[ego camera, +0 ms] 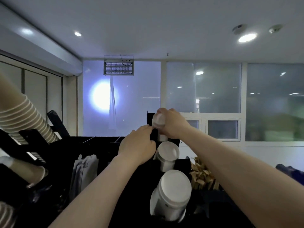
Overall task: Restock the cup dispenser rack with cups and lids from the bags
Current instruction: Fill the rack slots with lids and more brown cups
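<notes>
A black dispenser rack (102, 145) fills the lower middle. My right hand (172, 124) is closed around a stack of white lids (158, 120) at the rack's rear slot. My left hand (138, 145) rests just left of that slot, fingers curled against the black divider; whether it grips the lids is hidden. Two more stacks of white lids stand in the nearer slots, one in the middle (167, 153) and one at the front (174, 191). A long stack of brown paper cups (24, 116) lies slanted in the rack at the left.
White sleeves or napkins (83, 171) stand in a compartment left of my left forearm. Wooden stirrers or brown packets (202, 175) sit to the right of the lid stacks. More cup stacks (24, 168) lie at lower left. Windows and a wall line the back.
</notes>
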The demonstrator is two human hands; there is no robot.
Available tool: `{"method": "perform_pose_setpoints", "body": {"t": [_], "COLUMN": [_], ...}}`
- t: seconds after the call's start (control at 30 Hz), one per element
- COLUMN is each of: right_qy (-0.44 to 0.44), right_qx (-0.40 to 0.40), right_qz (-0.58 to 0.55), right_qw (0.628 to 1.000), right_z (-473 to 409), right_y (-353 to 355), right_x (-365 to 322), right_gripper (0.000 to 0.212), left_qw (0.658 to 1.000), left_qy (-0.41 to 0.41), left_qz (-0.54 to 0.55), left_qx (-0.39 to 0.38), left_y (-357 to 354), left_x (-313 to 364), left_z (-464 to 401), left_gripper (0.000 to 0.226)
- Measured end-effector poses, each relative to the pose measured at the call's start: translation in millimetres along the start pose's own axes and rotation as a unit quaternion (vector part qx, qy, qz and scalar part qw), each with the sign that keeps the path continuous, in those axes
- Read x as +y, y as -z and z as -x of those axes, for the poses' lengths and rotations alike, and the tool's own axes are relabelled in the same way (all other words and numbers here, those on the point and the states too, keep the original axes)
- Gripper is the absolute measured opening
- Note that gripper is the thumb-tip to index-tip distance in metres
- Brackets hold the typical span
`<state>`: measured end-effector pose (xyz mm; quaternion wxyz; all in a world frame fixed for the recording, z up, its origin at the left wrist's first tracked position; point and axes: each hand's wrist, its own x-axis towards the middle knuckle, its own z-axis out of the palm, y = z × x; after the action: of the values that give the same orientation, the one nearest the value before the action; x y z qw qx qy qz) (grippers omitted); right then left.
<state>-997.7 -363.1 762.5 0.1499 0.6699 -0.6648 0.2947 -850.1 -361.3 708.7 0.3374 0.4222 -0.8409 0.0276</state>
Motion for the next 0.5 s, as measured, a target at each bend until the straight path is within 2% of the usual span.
{"method": "perform_pose_setpoints", "body": {"t": [0.13,0.2,0.27,0.5], "right_qy": [0.0,0.015,0.018,0.005], "right_qx": [-0.034,-0.058,-0.069,-0.026], "right_qz": [0.053,0.087,0.065,0.043], "right_qw": [0.998,0.994,0.995,0.999], "right_z": [0,-1,-1,2], "right_y": [-9,-6,-2,-7], "right_x": [0,2,5,13], "right_gripper": [0.063,0.055,0.048,0.045], "left_qw": [1.0,1.0,1.0,1.0], "left_qy": [-0.004,-0.007,-0.005,-0.001], "left_qz": [0.001,0.001,0.002,0.015], "left_qx": [-0.003,-0.005,-0.008,-0.008], "left_y": [1,1,0,-2], "left_x": [0,0,-1,-3], "left_z": [1,2,2,3], "left_gripper": [0.06,0.062,0.063,0.066]}}
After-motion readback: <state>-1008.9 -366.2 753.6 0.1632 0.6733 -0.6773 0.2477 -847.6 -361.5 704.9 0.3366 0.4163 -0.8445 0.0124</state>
